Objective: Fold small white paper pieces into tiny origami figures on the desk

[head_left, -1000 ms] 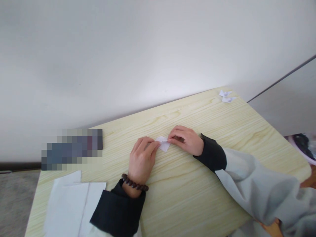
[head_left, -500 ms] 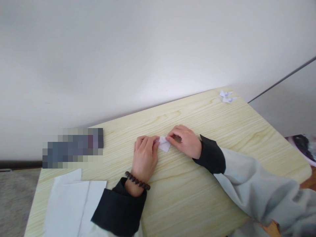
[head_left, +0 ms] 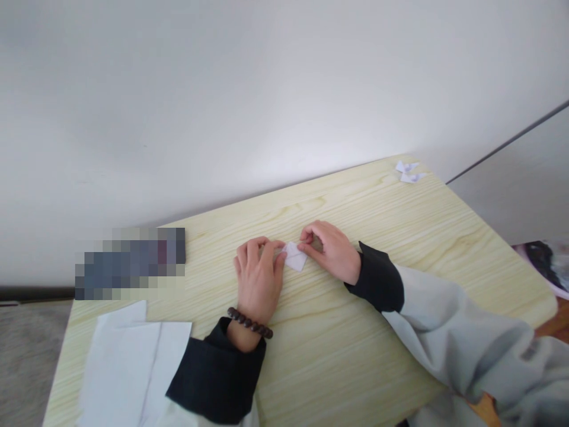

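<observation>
A small folded piece of white paper (head_left: 295, 260) lies on the wood-grain table, between my two hands. My left hand (head_left: 260, 273), with a dark beaded bracelet at the wrist, has its thumb and index finger at the paper's left edge. My right hand (head_left: 331, 249) pinches the paper's right corner between thumb and fingers. A crease line crosses the upper part of the paper. Some fingertips are partly hidden behind the knuckles.
Two small folded paper shapes (head_left: 409, 172) sit at the table's far right corner. Sheets of white paper (head_left: 120, 362) lie at the front left. Behind them is a blurred-out dark object (head_left: 133, 261). A white wall (head_left: 267, 107) runs along the table's back edge.
My left hand's fingers have spread a little and shifted slightly left, showing more of the folded paper. The right hand stays at its corner, nearly unmoved.
</observation>
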A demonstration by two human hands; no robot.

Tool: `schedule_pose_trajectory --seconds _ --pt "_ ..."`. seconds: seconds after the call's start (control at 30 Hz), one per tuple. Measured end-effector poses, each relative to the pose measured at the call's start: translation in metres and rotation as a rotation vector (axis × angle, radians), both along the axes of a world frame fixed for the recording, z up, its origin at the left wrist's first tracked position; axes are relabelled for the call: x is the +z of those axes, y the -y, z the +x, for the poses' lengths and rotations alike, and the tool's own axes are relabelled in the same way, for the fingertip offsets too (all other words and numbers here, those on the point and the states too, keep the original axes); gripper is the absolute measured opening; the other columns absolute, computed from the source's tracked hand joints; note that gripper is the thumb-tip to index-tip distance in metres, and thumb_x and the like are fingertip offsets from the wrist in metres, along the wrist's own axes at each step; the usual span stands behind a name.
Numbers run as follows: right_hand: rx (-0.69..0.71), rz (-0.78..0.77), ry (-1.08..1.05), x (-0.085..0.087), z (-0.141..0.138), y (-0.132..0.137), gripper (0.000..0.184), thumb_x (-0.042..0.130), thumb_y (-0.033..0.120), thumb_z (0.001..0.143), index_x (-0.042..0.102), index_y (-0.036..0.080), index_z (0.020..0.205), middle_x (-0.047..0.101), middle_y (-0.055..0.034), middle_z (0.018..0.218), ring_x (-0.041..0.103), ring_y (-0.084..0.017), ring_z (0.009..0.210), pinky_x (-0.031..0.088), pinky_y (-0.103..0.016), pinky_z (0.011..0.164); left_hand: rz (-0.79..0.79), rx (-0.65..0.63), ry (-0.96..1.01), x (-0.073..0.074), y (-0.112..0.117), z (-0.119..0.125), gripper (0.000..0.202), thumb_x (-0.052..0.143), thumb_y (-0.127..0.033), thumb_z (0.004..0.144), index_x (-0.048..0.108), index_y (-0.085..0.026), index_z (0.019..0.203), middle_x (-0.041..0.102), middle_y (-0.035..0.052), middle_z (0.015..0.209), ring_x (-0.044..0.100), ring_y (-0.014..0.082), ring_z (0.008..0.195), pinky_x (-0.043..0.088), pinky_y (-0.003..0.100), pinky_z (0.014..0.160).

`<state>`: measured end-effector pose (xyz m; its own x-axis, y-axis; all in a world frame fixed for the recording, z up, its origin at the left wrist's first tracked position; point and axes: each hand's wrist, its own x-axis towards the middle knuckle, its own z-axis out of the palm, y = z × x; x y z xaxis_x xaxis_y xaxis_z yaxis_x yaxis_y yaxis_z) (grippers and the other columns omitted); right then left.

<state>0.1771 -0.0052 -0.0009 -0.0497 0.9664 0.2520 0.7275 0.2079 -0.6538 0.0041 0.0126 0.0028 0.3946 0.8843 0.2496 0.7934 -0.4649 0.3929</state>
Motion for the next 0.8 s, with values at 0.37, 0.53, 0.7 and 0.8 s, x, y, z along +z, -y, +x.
schedule_pose_trajectory --seconds 0.37,0.53,0.7,0.8 --pt "0.034 0.034 0.033 -0.0003 0.0012 0.0002 0.007 0.057 0.023 0.082 0.053 0.018 0.079 0.057 -0.0007 0.076 0.052 -0.015 0.074 0.037 -0.029 0.072 -0.031 0.055 -0.001 0.0025 0.0001 0.0036 0.023 0.052 -0.035 0.085 0.062 -0.026 0.103 0.057 0.0076 0.102 0.045 0.027 0.1 0.036 0.044 0.083" --pt "0.015 0.058 0.038 0.0012 -0.0015 0.0022 0.014 0.058 0.031 0.081 0.052 0.019 0.084 0.058 -0.0027 0.08 0.052 -0.016 0.077 0.039 -0.031 0.074 -0.052 0.054 0.01 0.0033 -0.0003 0.0054 0.022 0.053 -0.036 0.084 0.062 -0.027 0.102 0.057 0.0068 0.101 0.045 0.0267 0.099 0.035 0.043 0.081" --pt "-0.02 0.047 0.074 0.0004 -0.0045 0.002 0.021 0.061 0.036 0.078 0.051 0.018 0.084 0.057 -0.0028 0.081 0.052 -0.017 0.078 0.038 -0.031 0.074 -0.071 0.062 -0.003 0.0047 -0.0006 0.0061 0.022 0.053 -0.036 0.084 0.061 -0.028 0.103 0.057 0.0055 0.102 0.045 0.0264 0.1 0.035 0.043 0.082" --pt "-0.02 -0.001 0.069 0.0015 -0.0048 0.0002 0.022 0.063 0.035 0.077 0.052 0.018 0.085 0.057 -0.0025 0.08 0.052 -0.017 0.078 0.038 -0.031 0.074 -0.074 0.053 -0.002 0.0049 -0.0011 0.0058 0.023 0.053 -0.036 0.085 0.06 -0.029 0.105 0.058 0.0047 0.102 0.045 0.026 0.1 0.035 0.042 0.081"
